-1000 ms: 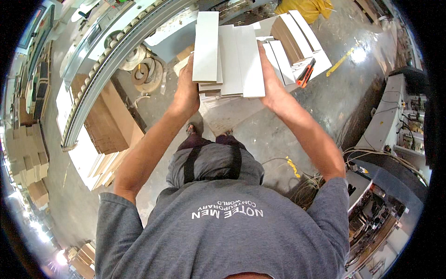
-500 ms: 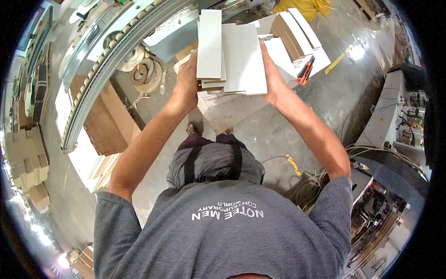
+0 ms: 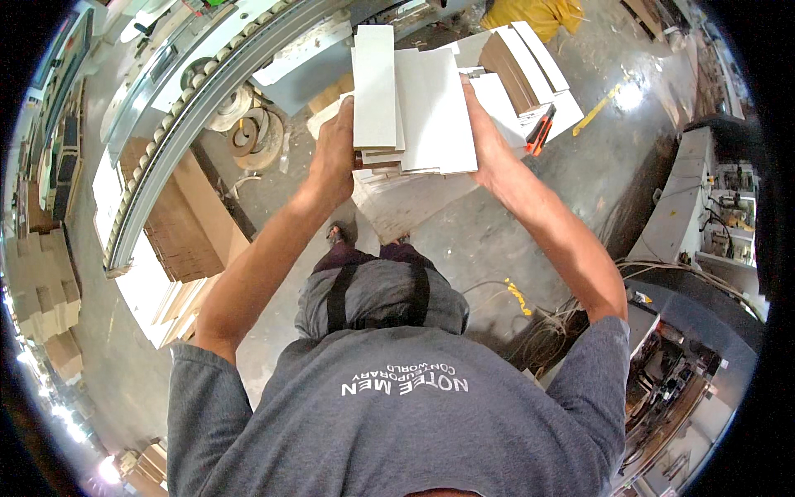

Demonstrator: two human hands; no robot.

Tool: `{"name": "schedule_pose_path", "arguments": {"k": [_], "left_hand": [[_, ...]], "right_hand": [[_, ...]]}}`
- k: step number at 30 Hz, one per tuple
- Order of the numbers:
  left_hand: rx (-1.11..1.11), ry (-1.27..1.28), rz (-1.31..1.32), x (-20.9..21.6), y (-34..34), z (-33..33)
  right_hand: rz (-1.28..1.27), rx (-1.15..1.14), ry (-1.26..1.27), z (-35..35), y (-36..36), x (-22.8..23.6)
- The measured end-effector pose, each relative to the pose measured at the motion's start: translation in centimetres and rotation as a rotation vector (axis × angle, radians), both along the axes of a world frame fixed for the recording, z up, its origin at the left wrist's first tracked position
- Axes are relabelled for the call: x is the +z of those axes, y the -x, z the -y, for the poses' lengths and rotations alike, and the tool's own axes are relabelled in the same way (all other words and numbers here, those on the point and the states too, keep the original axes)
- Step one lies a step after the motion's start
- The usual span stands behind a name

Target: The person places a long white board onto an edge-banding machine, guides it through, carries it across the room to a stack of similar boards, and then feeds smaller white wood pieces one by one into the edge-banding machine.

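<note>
Both hands grip a stack of white boards (image 3: 435,112) from its two sides, over a white-topped pile. My left hand (image 3: 335,145) is closed against the left edge, where a narrower white strip (image 3: 375,87) lies on top. My right hand (image 3: 483,128) presses the right edge; its fingertips are mostly hidden behind the boards. The boards are of uneven widths and their near ends do not line up. Right of my right hand, an orange and black utility knife (image 3: 540,130) lies on the pile, beside standing white-faced panels with brown edges (image 3: 513,70).
A curved-looking roller conveyor (image 3: 157,145) runs along the left, with brown and white panels (image 3: 186,224) below it. Rolls of edge tape (image 3: 248,132) lie on the floor. Loose cables (image 3: 555,335) and an opened machine (image 3: 671,373) stand at the right. Yellow sheeting (image 3: 534,16) is at the back.
The boards and both hands sit slightly lower in the picture, and the surroundings have shifted a little. Both hands keep their grip on the stack.
</note>
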State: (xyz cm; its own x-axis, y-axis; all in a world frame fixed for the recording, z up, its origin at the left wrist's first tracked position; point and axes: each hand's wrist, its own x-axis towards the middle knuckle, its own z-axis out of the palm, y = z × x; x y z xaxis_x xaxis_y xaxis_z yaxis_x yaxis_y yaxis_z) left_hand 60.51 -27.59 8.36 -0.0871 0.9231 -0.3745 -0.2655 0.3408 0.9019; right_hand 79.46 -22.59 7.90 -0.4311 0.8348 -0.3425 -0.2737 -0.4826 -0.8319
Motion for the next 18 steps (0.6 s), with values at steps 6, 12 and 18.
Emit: {"name": "schedule_pose_path", "arguments": {"k": [6,12,18], "left_hand": [[-0.009,-0.043,-0.038,-1.5,0.5,0.3],[-0.035,-0.062,-0.016,-1.5,0.5,0.1],[0.011,-0.051,0.028,-1.3,0.1,0.0]], "right_hand": [[0.104,0.004,0.005,-0.1,-0.4,-0.4],[0.289,0.045,-0.052,-1.2,-1.4,-1.4],[0.777,0.06,-0.234,-2.9,-3.0,-1.9]]}}
